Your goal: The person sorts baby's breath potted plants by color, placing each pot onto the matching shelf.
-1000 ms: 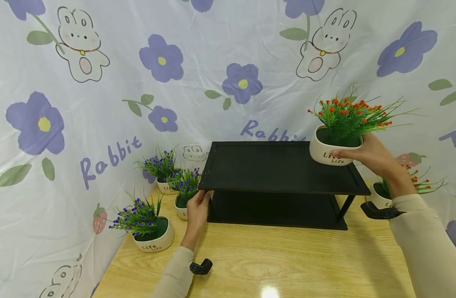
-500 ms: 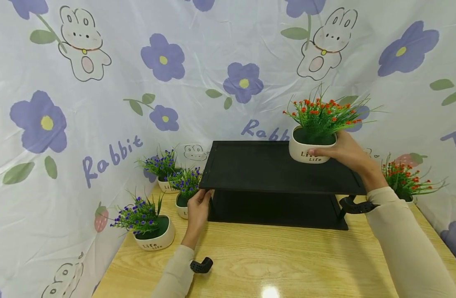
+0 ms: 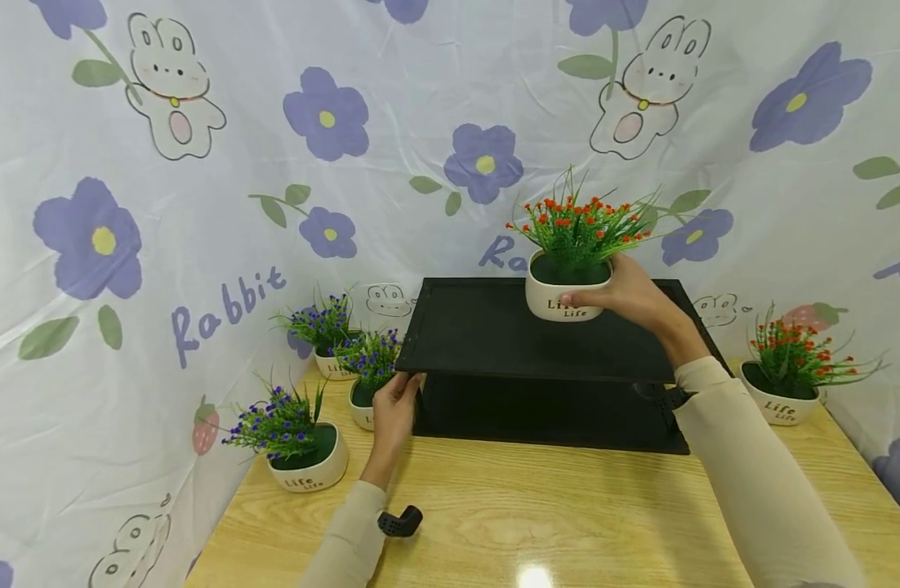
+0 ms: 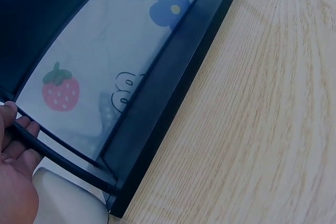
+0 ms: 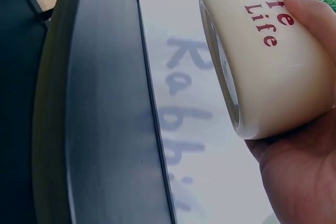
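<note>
My right hand (image 3: 641,296) grips a white oval flowerpot (image 3: 549,300) with orange-red artificial flowers, thumb on its lettered front. The pot is upright over the top board of a black two-tier shelf (image 3: 465,327). In the right wrist view, a gap shows between the pot's base and the shelf's top board (image 5: 110,103). My left hand (image 3: 394,412) holds the shelf's front left corner. In the left wrist view, its fingers (image 4: 29,158) curl round the shelf's side post (image 4: 65,163).
Left of the shelf stand several white pots of purple flowers, one nearer the front (image 3: 310,469). Another orange-red flowerpot (image 3: 781,400) stands to the right. Everything rests on a wooden table (image 3: 509,506) before a rabbit-print cloth (image 3: 391,49).
My right hand has carried the orange-red flowerpot leftward, from the shelf's right end to over its middle. The left hand keeps its hold on the shelf corner.
</note>
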A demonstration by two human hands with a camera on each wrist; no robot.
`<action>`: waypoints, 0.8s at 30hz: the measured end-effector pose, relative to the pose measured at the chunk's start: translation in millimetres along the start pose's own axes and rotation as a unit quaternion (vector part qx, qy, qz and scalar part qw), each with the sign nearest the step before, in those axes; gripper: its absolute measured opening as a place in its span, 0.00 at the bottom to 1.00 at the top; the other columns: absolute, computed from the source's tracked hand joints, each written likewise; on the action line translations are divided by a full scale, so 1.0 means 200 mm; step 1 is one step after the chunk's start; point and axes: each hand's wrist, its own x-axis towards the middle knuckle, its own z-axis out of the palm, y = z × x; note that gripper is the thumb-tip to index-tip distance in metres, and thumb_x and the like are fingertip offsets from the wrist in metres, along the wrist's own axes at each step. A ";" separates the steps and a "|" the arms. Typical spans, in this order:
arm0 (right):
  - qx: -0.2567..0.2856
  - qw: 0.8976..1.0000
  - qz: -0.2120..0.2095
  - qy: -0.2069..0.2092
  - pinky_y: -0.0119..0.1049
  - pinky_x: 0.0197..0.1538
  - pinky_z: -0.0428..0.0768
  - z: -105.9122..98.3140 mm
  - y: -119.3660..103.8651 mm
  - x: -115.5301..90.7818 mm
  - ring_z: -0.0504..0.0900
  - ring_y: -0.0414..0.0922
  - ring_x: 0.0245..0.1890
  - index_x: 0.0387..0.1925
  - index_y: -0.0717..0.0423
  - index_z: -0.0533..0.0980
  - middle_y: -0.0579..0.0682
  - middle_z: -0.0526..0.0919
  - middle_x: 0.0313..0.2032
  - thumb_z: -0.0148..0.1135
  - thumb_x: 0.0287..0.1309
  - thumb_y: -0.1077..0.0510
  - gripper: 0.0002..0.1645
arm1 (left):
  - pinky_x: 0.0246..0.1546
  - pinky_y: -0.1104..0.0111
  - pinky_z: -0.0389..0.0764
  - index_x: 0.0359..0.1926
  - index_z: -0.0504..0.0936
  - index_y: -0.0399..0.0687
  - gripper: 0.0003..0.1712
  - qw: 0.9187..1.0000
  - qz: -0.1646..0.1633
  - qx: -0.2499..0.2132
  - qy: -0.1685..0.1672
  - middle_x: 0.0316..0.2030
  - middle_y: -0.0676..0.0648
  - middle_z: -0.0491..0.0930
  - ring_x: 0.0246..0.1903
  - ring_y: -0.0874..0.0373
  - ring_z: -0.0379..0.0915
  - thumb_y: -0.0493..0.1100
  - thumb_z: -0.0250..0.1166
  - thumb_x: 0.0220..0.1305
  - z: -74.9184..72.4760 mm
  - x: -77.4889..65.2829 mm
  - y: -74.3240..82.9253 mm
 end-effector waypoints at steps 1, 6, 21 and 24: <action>0.002 1.000 -0.002 -0.002 0.64 0.73 0.71 0.02 -0.01 0.01 0.75 0.59 0.70 0.86 0.40 0.51 0.57 0.72 0.74 0.81 0.58 0.45 0.65 | 0.70 0.50 0.79 0.72 0.80 0.52 0.22 1.000 -0.001 -0.001 0.000 0.67 0.44 0.82 0.67 0.49 0.79 0.42 0.61 0.82 0.00 0.00 0.00; 0.005 1.000 0.000 -0.015 0.60 0.69 0.76 0.09 -0.07 0.07 0.81 0.57 0.62 0.81 0.46 0.60 0.58 0.80 0.64 0.82 0.56 0.44 0.58 | 0.69 0.50 0.79 0.72 0.80 0.50 0.22 1.000 -0.004 -0.002 0.003 0.66 0.43 0.82 0.67 0.48 0.80 0.41 0.60 0.82 0.00 0.00 0.00; 0.014 0.999 -0.014 -0.041 0.62 0.74 0.72 0.32 -0.13 0.25 0.74 0.57 0.71 0.85 0.47 0.54 0.56 0.71 0.74 0.83 0.53 0.38 0.67 | 0.68 0.48 0.80 0.70 0.81 0.49 0.21 1.000 0.007 0.002 0.010 0.65 0.42 0.84 0.66 0.47 0.81 0.38 0.60 0.81 0.01 0.01 0.00; 0.006 0.999 0.001 -0.045 0.64 0.76 0.69 0.36 -0.14 0.27 0.67 0.60 0.78 0.86 0.49 0.50 0.58 0.64 0.80 0.82 0.53 0.36 0.71 | 0.68 0.48 0.80 0.70 0.82 0.50 0.21 1.000 0.006 0.006 0.008 0.64 0.42 0.84 0.66 0.47 0.80 0.40 0.60 0.81 0.01 0.01 0.00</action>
